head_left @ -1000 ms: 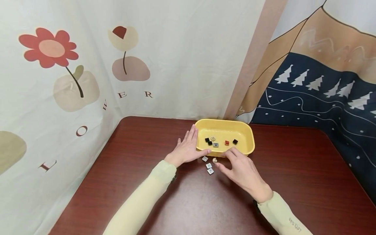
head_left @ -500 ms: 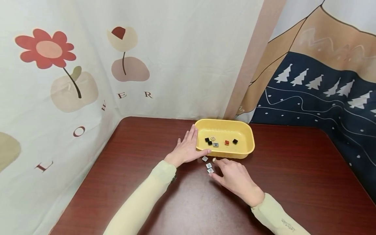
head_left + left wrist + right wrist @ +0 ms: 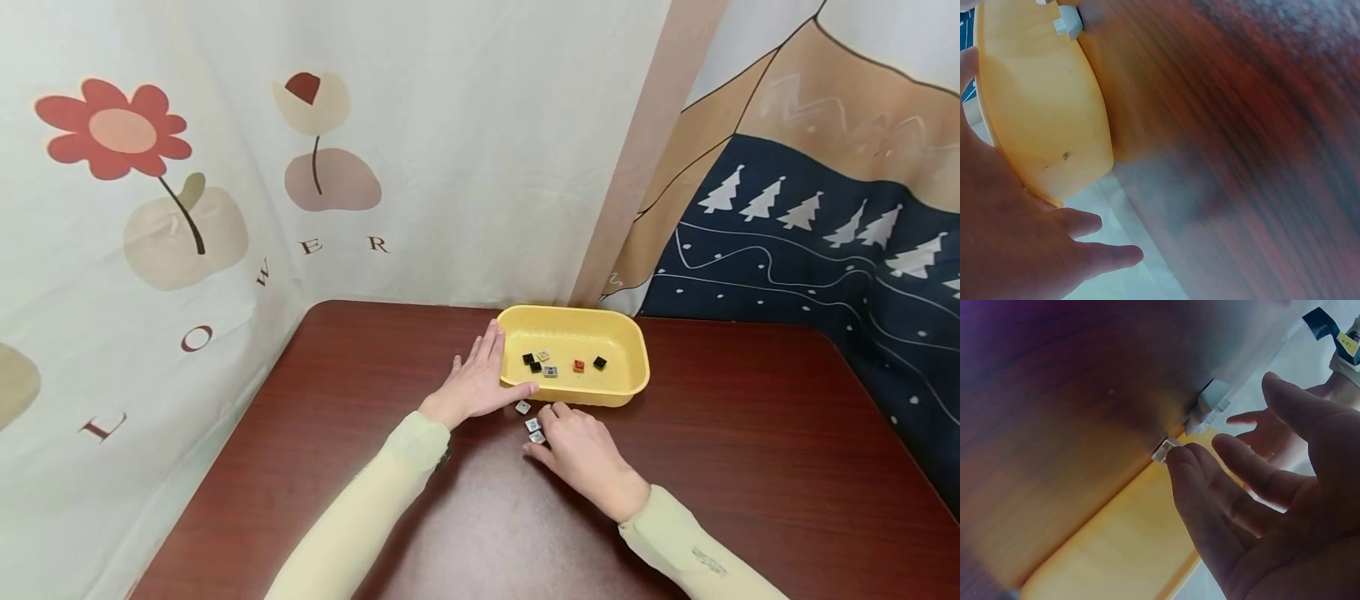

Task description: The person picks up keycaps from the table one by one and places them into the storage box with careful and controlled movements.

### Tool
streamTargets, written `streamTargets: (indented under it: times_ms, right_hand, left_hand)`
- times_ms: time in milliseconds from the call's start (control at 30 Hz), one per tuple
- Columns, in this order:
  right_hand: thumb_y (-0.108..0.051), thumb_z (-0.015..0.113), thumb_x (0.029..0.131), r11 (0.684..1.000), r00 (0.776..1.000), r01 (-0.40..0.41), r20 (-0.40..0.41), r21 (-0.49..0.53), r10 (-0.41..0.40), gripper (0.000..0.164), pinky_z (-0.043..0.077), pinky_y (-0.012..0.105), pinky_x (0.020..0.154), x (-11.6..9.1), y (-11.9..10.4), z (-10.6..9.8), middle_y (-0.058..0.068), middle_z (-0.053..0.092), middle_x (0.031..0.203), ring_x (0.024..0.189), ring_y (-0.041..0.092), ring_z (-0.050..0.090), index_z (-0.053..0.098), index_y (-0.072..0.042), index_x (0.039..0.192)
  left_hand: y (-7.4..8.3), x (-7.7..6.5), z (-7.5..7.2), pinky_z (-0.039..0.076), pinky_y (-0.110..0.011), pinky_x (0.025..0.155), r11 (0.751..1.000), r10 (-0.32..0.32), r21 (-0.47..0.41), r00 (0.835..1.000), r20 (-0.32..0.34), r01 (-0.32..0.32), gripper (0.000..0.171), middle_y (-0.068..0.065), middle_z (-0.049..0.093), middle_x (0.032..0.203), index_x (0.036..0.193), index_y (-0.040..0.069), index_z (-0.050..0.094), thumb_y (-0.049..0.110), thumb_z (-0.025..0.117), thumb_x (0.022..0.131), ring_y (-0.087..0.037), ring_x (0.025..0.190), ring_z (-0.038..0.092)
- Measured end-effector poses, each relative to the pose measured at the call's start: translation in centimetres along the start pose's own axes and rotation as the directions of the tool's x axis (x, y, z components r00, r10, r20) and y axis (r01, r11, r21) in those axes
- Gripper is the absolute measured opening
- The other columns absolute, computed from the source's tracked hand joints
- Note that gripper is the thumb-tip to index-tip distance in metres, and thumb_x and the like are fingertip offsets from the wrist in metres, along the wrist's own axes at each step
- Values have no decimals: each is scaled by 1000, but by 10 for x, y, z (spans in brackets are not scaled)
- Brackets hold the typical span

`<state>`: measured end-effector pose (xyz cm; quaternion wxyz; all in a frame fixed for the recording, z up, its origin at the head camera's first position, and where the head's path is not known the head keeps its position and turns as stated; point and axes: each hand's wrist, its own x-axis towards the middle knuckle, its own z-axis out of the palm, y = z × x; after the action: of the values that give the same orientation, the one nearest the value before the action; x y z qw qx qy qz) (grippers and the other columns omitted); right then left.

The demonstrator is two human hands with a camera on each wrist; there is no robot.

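Note:
My left hand (image 3: 476, 382) rests against the left end of a yellow tub (image 3: 633, 398), fingers straight and thumb along its front edge. My right hand (image 3: 585, 450) reaches in front of the tub, thumb apart from the fingers. In the right wrist view its fingertips touch a small beige square piece (image 3: 1163, 451), which those fingers mostly hide in the head view. Beside the right hand lie two small whitish square pieces with dark marks, the upper one (image 3: 532, 424) and the lower one (image 3: 537, 437). Another whitish piece (image 3: 522, 407) lies near my left thumb.
Inside the tub are several small square pieces, among them a red piece (image 3: 578, 366), a black piece (image 3: 600, 362) and a grey piece (image 3: 550, 372). The tub stands on a dark red-brown table (image 3: 375, 350) near its back edge. A printed curtain (image 3: 465, 150) hangs behind.
My right hand has moved left and slightly toward me, from the tub's front edge to beside the whitish pieces, its fingers now covering the beige piece. The left hand has stayed put.

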<state>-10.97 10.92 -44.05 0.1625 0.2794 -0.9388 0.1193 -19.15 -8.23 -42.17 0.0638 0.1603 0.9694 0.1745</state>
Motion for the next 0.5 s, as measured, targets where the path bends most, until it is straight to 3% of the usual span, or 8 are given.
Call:
streamTargets:
  times_ms: [300,500]
  right_hand:
    - [-45,83,72,996,1000,-19,-7,-84,18,47,45,37,47,4,-6,6,5,50,66,51,24,52,59,-4,78]
    - [-40,84,72,993,1000,-5,-7,-114,4,45,46,38,46,5,-6,8,6,51,65,52,25,55,60,-2,78]
  left_hand:
    - [1,-1,-1,18,-64,107,1000,2,-8,1000,1,-2,115,-1,-16,160,156,7,1,83,41,79,-33,146,9]
    - [0,-1,-1,18,-65,107,1000,5,-10,1000,-1,-5,115,-2,-14,161,156,7,2,83,41,80,-34,146,10]
